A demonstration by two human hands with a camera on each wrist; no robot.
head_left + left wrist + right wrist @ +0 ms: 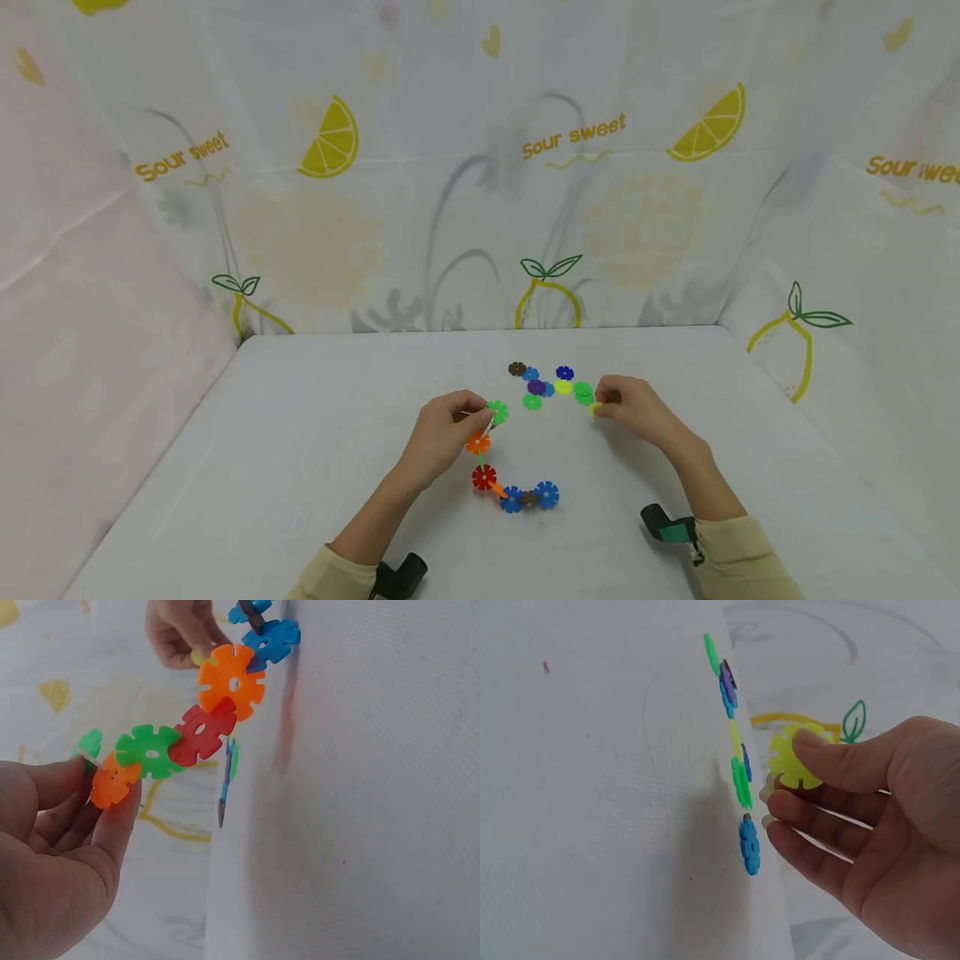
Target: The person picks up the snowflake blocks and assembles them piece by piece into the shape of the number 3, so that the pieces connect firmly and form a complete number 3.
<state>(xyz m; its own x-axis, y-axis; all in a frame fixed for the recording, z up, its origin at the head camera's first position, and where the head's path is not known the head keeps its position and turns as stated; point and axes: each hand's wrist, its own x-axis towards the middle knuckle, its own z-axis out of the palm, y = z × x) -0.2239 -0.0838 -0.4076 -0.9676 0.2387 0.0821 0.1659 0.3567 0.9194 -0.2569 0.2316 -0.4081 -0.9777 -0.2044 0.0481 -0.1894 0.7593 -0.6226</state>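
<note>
My left hand (448, 429) pinches the upper end of a chain of slotted, flower-shaped plastic discs (483, 477). From the fingers the chain runs through green, white, orange, green, red and orange discs to blue ones with a brown one between, low over the table. The left wrist view shows the thumb and fingers around the end orange disc (114, 782), beside a white and a green one. Off to the right, my right hand (637, 408) pinches a single yellow slotted disc (786, 759) between thumb and fingers, apart from the chain.
Several loose discs lie on the white table (300, 467) beyond and between the hands, among them a purple disc (536, 387), a brown disc (517, 368) and a green disc (532, 402). A printed cloth (420, 208) hangs behind the table's far edge and along both sides.
</note>
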